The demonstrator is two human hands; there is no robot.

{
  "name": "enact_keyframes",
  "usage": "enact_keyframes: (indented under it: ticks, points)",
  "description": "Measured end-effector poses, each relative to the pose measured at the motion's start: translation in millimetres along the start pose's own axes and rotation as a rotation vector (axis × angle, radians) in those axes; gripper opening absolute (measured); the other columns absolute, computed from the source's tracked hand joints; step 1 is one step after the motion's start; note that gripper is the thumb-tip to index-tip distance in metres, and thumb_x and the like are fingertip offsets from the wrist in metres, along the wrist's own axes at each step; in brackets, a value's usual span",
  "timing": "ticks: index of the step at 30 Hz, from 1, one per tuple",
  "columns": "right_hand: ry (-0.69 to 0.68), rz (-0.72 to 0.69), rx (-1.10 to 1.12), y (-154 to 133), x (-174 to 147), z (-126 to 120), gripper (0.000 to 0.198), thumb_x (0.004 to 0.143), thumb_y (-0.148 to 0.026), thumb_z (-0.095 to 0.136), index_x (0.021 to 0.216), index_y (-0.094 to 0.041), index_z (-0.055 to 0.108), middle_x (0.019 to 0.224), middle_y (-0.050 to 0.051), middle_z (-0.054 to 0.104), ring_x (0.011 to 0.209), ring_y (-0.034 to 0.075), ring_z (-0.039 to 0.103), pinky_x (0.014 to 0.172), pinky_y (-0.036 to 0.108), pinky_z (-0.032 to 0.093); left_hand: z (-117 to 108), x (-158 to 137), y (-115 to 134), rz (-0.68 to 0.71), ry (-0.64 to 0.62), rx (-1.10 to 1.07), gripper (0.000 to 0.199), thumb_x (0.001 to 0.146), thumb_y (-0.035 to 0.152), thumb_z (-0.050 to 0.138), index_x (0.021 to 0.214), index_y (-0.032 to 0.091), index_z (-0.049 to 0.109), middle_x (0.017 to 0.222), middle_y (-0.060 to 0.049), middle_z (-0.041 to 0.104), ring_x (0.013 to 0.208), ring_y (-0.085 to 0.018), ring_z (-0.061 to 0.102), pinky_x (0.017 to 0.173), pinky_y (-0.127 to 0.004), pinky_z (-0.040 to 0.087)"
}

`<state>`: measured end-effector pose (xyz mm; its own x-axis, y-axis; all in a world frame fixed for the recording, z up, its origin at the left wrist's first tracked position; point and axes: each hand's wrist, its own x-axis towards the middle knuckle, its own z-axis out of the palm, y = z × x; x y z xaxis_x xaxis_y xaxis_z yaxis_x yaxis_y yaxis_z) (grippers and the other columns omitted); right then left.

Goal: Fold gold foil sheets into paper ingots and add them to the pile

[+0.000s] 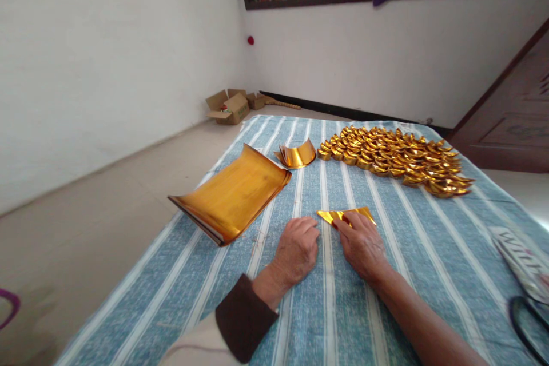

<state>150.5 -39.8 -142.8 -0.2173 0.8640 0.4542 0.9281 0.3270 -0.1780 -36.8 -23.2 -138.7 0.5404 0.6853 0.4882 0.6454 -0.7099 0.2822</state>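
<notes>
My right hand [362, 245] lies over a folded piece of gold foil paper [366, 214], its fingers bent on top and pressing it to the striped cloth. The piece's pointed left corner and its right end stick out past the fingers; its middle is covered. Just left of it, apart from the foil, my left hand [297, 249] rests on the cloth with its fingers curled in. What those fingers hold, if anything, is hidden. Beyond my left hand lies a stack of gold foil sheets [240, 191] with upturned edges. Behind that sits a smaller curved gold stack [299, 155].
Rows of folded gold ingot shapes [386, 151] cover the far right of the bed-like surface with its blue striped cloth [206, 309]. A lettered white item [521, 260] and a black loop [527, 320] lie at the right edge. Cardboard boxes [229, 107] stand on the floor beyond.
</notes>
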Motion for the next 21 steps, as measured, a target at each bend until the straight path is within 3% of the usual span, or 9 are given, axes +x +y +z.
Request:
enact_keyframes:
  ticks: [21]
  points:
    - [0.007,-0.006,0.013,0.3,-0.6,0.5,0.021,0.092,-0.015,0.048,0.095,-0.02,0.068,0.09,0.008,0.06,0.091,0.022,0.053,0.081,0.034,0.04,-3.3,1.8,2.1,0.003,-0.003,0.009,0.019,0.08,0.005,0.049,0.084,0.015,0.063,0.102,-0.012,0.069,0.101,-0.025,0.062,0.09,-0.043,0.051]
